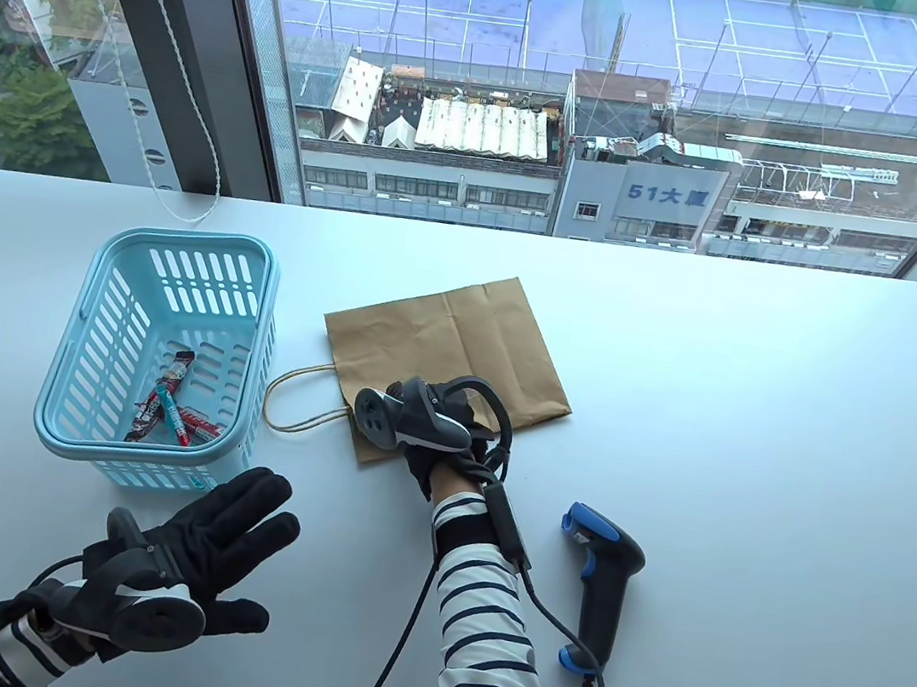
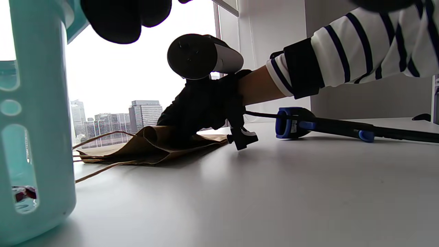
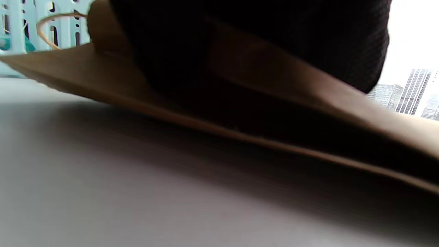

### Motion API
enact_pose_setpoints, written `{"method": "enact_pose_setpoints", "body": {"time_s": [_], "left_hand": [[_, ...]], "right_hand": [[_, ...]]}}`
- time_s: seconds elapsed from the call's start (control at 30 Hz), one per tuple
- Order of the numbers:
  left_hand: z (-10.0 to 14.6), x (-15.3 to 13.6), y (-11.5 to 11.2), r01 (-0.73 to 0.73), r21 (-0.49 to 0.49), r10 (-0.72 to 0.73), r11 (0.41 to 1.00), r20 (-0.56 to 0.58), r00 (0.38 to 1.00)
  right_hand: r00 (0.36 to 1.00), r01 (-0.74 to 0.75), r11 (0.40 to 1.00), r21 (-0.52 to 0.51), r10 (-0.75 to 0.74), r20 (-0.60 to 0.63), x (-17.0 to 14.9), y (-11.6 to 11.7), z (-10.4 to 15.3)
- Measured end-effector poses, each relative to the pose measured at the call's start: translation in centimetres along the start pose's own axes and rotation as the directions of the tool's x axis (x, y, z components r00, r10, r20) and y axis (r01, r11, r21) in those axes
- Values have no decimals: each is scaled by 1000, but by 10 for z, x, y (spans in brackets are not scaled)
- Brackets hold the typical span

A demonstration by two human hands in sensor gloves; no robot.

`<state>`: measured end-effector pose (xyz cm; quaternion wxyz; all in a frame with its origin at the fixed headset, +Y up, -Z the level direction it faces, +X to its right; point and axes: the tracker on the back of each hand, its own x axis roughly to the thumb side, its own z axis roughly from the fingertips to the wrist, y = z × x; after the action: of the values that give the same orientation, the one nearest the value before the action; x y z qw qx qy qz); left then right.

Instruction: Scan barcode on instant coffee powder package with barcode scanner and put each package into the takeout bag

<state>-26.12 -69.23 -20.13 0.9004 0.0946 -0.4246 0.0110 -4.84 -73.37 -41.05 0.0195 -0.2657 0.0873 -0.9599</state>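
Right hand [image 1: 419,432] on paper bag [image 1: 460,335] (fingers hidden), grip unclear

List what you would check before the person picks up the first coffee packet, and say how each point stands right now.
1. Takeout bag open and ready: not ok. It lies flat on the table, mouth barely lifted.
2. Right hand on the bag: ok. It rests at the bag's mouth; whether its fingers reach inside, cannot tell.
3. Left hand free: ok. It is open beside the basket, holding nothing.
4. Coffee packets available: ok. Several lie in the basket.
5. Barcode scanner within reach: ok. It lies on the table beside the right forearm, untouched.
6. Barcodes facing up: cannot tell.
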Motion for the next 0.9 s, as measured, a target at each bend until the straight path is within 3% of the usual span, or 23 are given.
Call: {"method": "enact_pose_setpoints", "body": {"time_s": [0.1, 0.2, 0.3, 0.33, 0.37, 0.4, 0.47, 0.5, 0.6, 0.67, 0.7, 0.8, 0.9], "left_hand": [[0, -3, 3, -45, 24, 45, 999, -27, 999], [-3, -9, 3, -177, 35, 180, 984, -90, 980], [-5, -16, -2, -314, 24, 314, 949, -168, 935], [-7, -20, -5, -386, 13, 380, 922, -216, 899], [-8, -23, -6, -431, 10, 420, 902, -242, 875], [-9, -27, -9, -510, 7, 491, 860, -288, 822], [-9, -33, -14, -619, 31, 589, 785, -349, 729], [-10, -36, -17, -686, 46, 646, 726, -389, 657], [-10, -40, -21, -790, 75, 734, 609, -431, 525], [-10, -42, -23, -851, 114, 796, 512, -435, 421], [-11, -41, -23, -873, 124, 818, 471, -433, 379], [-12, -39, -24, -955, 142, 895, 262, -406, 185], [-12, -34, -28, -984, 105, 922, 142, -376, 93]], "right_hand": [[992, 102, 968, -228, -117, -52, -14, -27, 12], [955, 199, 870, -451, -276, -111, -38, -65, 33], [870, 298, 742, -601, -471, -149, -64, -95, 60], [763, 406, 617, -674, -635, -121, -79, -106, 76], [709, 455, 563, -689, -698, -102, -84, -109, 83], [571, 581, 431, -690, -820, -32, -95, -114, 94], [394, 711, 263, -652, -917, 59, -105, -117, 107], [267, 792, 138, -595, -954, 134, -111, -119, 116], [91, 924, -37, -380, -945, 314, -116, -124, 130], [56, 947, -69, -313, -926, 374, -115, -127, 138], [65, 954, -56, -294, -919, 388, -115, -128, 139], [67, 983, -16, -182, -896, 439, -111, -134, 140], [20, 981, -74, -179, -880, 474, -103, -138, 139]]}}
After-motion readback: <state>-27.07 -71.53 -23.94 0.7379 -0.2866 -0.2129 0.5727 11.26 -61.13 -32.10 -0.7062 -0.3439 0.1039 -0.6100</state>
